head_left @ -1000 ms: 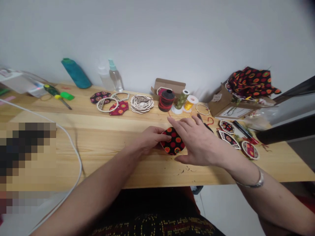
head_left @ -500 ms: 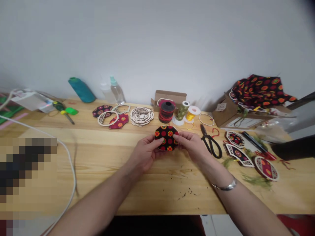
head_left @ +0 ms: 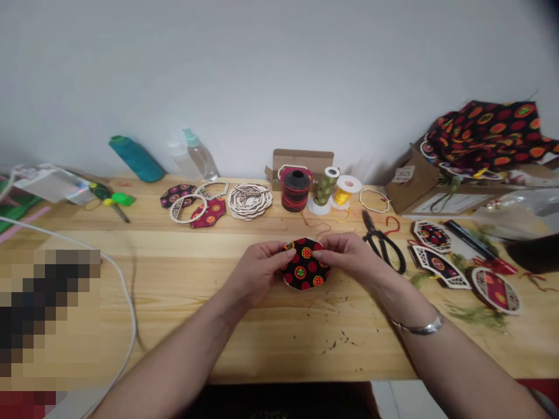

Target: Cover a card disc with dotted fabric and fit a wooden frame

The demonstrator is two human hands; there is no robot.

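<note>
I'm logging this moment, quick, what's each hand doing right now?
Left hand: closed on the patterned fabric piece, thumb on top.
Right hand: closed on the same piece's other side, thumb on top.

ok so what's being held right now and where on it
A round black piece of fabric with red and orange flowers, gripped at its upper edges by both hands' thumbs and fingers

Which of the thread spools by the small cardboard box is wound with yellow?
The rightmost spool, just right of the olive-green one; the leftmost is wound in dark red.
</note>
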